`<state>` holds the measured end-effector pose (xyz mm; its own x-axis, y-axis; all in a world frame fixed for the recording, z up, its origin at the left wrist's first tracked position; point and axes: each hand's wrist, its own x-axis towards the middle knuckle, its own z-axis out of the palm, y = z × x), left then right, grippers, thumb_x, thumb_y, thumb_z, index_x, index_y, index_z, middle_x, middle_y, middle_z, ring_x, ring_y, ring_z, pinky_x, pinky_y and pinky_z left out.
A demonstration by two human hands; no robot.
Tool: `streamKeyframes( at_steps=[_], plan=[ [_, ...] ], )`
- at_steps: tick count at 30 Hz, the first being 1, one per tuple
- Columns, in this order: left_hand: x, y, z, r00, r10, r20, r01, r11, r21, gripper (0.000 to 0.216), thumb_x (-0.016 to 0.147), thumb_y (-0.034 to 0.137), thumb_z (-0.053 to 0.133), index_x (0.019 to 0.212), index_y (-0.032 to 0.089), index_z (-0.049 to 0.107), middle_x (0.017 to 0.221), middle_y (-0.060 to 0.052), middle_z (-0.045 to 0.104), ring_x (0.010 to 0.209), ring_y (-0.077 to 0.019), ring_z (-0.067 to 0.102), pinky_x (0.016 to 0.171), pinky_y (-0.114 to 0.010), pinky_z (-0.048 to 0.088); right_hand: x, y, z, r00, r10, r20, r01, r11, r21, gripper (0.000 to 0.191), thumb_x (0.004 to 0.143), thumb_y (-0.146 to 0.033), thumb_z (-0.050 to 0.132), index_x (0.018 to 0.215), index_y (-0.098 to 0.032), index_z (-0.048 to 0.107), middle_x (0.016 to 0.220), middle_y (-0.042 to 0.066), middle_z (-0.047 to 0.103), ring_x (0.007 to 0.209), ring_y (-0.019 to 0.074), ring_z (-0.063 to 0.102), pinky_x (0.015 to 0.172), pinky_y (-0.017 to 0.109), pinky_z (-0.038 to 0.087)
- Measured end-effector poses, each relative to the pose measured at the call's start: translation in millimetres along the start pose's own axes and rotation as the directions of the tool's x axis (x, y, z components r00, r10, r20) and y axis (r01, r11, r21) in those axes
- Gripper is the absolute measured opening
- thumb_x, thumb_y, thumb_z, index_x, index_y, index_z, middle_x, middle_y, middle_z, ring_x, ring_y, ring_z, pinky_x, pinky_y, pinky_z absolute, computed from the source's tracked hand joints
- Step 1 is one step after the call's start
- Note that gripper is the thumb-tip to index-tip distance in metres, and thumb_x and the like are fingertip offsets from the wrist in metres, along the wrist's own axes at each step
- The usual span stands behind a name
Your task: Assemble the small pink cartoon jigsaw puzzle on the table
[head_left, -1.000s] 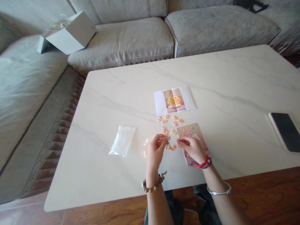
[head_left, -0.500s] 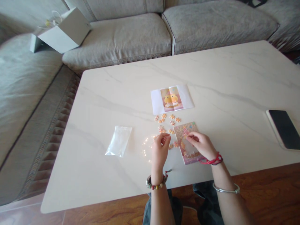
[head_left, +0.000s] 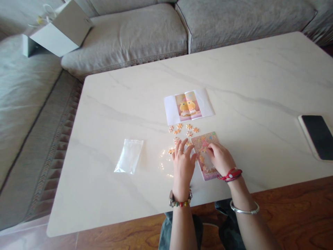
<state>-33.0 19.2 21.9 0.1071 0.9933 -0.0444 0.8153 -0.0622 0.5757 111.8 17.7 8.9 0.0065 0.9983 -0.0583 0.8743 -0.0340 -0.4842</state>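
A partly filled jigsaw puzzle (head_left: 198, 141) lies on the table, with a pale bare area in its middle and pieces around the border. My right hand (head_left: 221, 160) is over its right side, thumb and fingertips pinched on a small puzzle piece that they mostly hide. At the puzzle's left edge is my left hand (head_left: 184, 168), its fingers spread and curved with nothing seen in them. Loose puzzle pieces (head_left: 189, 133) lie beyond my left hand, and some are partly covered by its fingers.
Above the pieces lies a creased picture sheet (head_left: 170, 108) showing a yellow character. A clear plastic bag (head_left: 129, 156) is to the left, a phone (head_left: 318, 137) far right. The marble-look table (head_left: 104, 194) borders a grey sofa (head_left: 135, 34) bearing a white box (head_left: 61, 31).
My left hand has opened its fingers and moved right, closer to the puzzle. My right hand has turned slightly, staying pinched over the puzzle. The view has shifted a little.
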Motion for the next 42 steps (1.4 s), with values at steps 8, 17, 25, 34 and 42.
streamKeyframes(
  at_steps=[8, 17, 25, 34, 42],
  plan=[
    [-0.8, -1.6, 4.3, 0.999, 0.016, 0.033, -0.019, 0.995, 0.097, 0.034, 0.076, 0.02, 0.057, 0.107, 0.031, 0.054, 0.133, -0.004, 0.042, 0.13, -0.0312, 0.021, 0.094, -0.056, 0.029, -1.3, 0.4, -8.1, 0.979, 0.198, 0.054, -0.206, 0.931, 0.303, 0.011, 0.074, -0.026, 0.051, 0.068, -0.019, 0.056, 0.065, 0.003, 0.065, 0.059, 0.0151, 0.061, 0.058, 0.025, 0.044],
    [0.0, -6.5, 2.0, 0.998, -0.062, 0.03, 0.06, 0.996, 0.07, 0.036, 0.074, 0.016, 0.058, 0.107, 0.031, 0.055, 0.134, -0.004, 0.04, 0.129, -0.0304, 0.023, 0.095, -0.057, 0.029, -2.9, 21.6, -16.0, 0.93, 0.34, 0.141, -0.353, 0.71, 0.61, 0.021, 0.07, -0.033, 0.054, 0.083, -0.019, 0.062, 0.08, 0.006, 0.069, 0.063, 0.018, 0.064, 0.05, 0.027, 0.051],
    [0.6, -2.0, 5.2, 0.999, -0.017, 0.039, 0.015, 0.999, 0.044, 0.034, 0.074, 0.017, 0.058, 0.105, 0.031, 0.056, 0.133, -0.003, 0.041, 0.13, -0.0319, 0.021, 0.095, -0.058, 0.028, -1.5, 14.7, -17.8, 0.903, 0.426, 0.052, -0.374, 0.721, 0.583, 0.02, 0.067, -0.038, 0.057, 0.068, -0.018, 0.062, 0.063, 0.005, 0.067, 0.056, 0.0182, 0.063, 0.043, 0.024, 0.048],
    [0.9, -1.8, 9.5, 0.999, 0.008, 0.037, -0.011, 0.997, 0.082, 0.032, 0.075, 0.018, 0.058, 0.104, 0.031, 0.058, 0.133, -0.003, 0.042, 0.129, -0.0328, 0.022, 0.095, -0.057, 0.031, -0.1, 16.6, -17.5, 0.887, 0.459, 0.045, -0.422, 0.77, 0.479, 0.022, 0.068, -0.038, 0.056, 0.068, -0.018, 0.063, 0.054, 0.003, 0.065, 0.039, 0.0134, 0.054, 0.032, 0.021, 0.037],
    [0.6, -1.5, 9.0, 0.999, 0.0, 0.041, -0.004, 0.996, 0.091, 0.031, 0.075, 0.02, 0.059, 0.104, 0.031, 0.058, 0.133, -0.004, 0.041, 0.129, -0.0329, 0.021, 0.094, -0.058, 0.031, -0.3, 19.7, -17.1, 0.902, 0.422, 0.096, -0.395, 0.712, 0.58, 0.028, 0.067, -0.04, 0.056, 0.08, -0.016, 0.064, 0.064, 0.005, 0.066, 0.045, 0.0136, 0.057, 0.035, 0.021, 0.041]
  ],
)
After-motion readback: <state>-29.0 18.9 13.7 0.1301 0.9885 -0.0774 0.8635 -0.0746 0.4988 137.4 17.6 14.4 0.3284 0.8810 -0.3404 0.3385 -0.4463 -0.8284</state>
